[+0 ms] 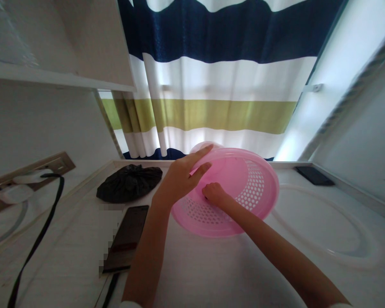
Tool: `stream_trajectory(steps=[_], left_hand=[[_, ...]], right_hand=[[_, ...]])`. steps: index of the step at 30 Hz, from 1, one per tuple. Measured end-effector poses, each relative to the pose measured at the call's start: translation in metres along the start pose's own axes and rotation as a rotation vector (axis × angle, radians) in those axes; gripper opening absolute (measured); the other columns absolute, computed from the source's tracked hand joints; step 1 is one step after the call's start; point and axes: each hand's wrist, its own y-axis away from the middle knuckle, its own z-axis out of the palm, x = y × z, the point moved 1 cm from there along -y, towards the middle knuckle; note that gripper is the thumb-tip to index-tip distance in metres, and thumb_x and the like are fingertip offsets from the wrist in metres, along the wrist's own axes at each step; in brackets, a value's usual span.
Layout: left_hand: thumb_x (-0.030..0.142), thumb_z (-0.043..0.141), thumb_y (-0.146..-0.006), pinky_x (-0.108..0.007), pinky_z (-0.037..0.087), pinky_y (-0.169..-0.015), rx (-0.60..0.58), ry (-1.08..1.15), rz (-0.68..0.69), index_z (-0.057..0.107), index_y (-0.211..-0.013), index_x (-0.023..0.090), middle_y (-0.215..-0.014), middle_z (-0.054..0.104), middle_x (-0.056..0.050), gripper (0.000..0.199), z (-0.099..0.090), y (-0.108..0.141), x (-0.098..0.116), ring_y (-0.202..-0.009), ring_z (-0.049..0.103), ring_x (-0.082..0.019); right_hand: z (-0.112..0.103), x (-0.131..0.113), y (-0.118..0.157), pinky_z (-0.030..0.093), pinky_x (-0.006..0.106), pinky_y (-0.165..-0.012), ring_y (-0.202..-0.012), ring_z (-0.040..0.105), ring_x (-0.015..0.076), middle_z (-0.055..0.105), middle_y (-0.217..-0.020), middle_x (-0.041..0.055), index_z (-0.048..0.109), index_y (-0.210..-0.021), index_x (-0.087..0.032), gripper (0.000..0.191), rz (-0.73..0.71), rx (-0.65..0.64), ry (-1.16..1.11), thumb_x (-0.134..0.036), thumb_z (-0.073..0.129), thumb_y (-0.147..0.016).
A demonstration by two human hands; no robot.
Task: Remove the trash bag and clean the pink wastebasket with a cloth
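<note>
A pink plastic basket (269, 184) with rows of holes is tilted so that its inside faces me, above the white surface. My left hand (182, 175) is at its upper left rim, thumb and fingers apart, touching or just in front of the rim. Inside the basket is my right hand (215, 194), its fingers curled closed near the wall; what they hold, if anything, is hidden. Behind the basket's top, a paler pink rounded part (207, 145) shows.
On the left lie a black plastic bag (130, 183) and a dark phone (126, 237), near a wall socket with a black cable (51, 214). A translucent round lid (324, 222) and a dark flat object (314, 175) lie right. A striped curtain (224, 115) hangs behind.
</note>
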Motion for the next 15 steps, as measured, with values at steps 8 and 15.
stream_trajectory(steps=[8, 15], left_hand=[[0.030, 0.041, -0.082, -0.033, 0.042, -0.090, -0.003, -0.040, 0.000, 0.039, -0.122, 0.024, -0.120, 0.050, -0.004, 0.040, 0.001, -0.003, -0.003, -0.107, 0.048, -0.015], [0.032, 0.041, -0.082, -0.031, 0.043, -0.087, -0.021, -0.064, -0.018, 0.043, -0.119, 0.024, -0.117, 0.053, -0.003, 0.038, 0.000, -0.005, -0.008, -0.101, 0.052, -0.015]], right_hand=[[0.011, 0.028, -0.038, 0.041, 0.030, -0.073, -0.088, 0.056, 0.0213, 0.062, -0.094, 0.0135, 0.061, -0.094, -0.014, 0.028, 0.095, 0.004, -0.048, -0.017, 0.039, -0.079], [0.013, 0.039, -0.060, 0.037, 0.030, -0.082, -0.098, 0.050, 0.0211, 0.060, -0.101, 0.0108, 0.054, -0.108, -0.018, 0.033, 0.197, -0.010, -0.196, -0.022, 0.032, -0.084]])
